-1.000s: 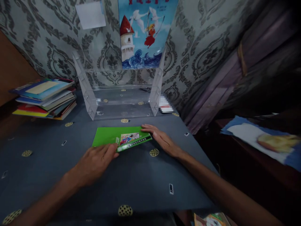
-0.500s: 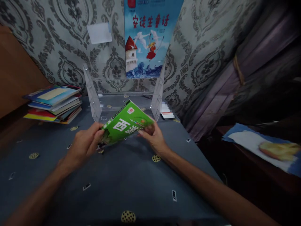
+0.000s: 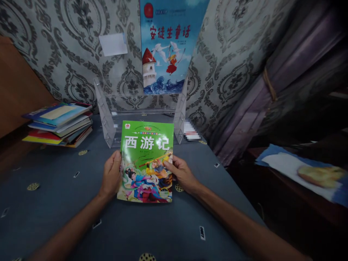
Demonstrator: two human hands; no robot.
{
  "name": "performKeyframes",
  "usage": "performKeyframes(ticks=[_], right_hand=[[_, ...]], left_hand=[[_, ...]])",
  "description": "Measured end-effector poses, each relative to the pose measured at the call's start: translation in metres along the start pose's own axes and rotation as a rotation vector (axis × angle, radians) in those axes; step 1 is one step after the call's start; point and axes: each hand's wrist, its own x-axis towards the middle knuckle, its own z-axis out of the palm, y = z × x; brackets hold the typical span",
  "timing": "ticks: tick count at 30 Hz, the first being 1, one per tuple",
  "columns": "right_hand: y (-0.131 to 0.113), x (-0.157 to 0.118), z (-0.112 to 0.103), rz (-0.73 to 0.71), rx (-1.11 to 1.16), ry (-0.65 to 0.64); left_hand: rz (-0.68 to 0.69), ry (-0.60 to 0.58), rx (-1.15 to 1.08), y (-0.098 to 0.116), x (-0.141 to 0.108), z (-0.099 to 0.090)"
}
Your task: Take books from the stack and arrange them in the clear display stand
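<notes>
A green book [image 3: 146,163] with white Chinese characters and colourful cartoon figures faces me, its cover upright to my view. My left hand [image 3: 112,174] grips its left edge, fingers mostly hidden behind. On the opposite edge, my right hand [image 3: 183,174] holds the book with the thumb on the front cover. Just behind the book stands a clear plastic rack [image 3: 105,119] with two notched side panels. Above the rack, a blue book [image 3: 165,61] with a red-roofed tower on its cover appears against the wall.
A stack of books [image 3: 61,123] lies on the table [image 3: 152,232] at the left. Beyond the rack's right side is a white item [image 3: 191,131], partly blurred. A tied curtain [image 3: 244,101] hangs at right, near a blue-and-white packet [image 3: 301,172]. A white card [image 3: 113,44] is on the wall.
The green book has turned from a slanted, tilted pose to face me squarely, and sits lower. Both hands have shifted along its side edges. The view has tipped slightly.
</notes>
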Motion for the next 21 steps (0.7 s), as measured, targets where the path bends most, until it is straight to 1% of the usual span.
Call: performKeyframes(ticks=[3, 7, 11, 15, 18, 21], right_hand=[[0.005, 0.001, 0.000, 0.015, 0.048, -0.017], [0.005, 0.000, 0.007, 0.039, 0.163, -0.031], [0.003, -0.004, 0.013, 0.126, 0.291, -0.034], [0.005, -0.007, 0.014, 0.200, 0.382, -0.049], [0.007, -0.009, 0.013, 0.234, 0.428, -0.063], [0.009, -0.011, 0.013, 0.242, 0.446, -0.103]], left_hand=[[-0.036, 0.021, 0.012, -0.006, -0.003, -0.001], [-0.070, 0.062, 0.022, -0.010, -0.002, -0.004], [-0.186, 0.084, -0.048, -0.015, -0.004, -0.004], [-0.318, 0.119, -0.138, -0.014, -0.010, -0.001], [-0.396, 0.087, -0.190, -0.011, -0.016, 0.001], [-0.450, 0.031, -0.210, -0.010, -0.019, 0.002]])
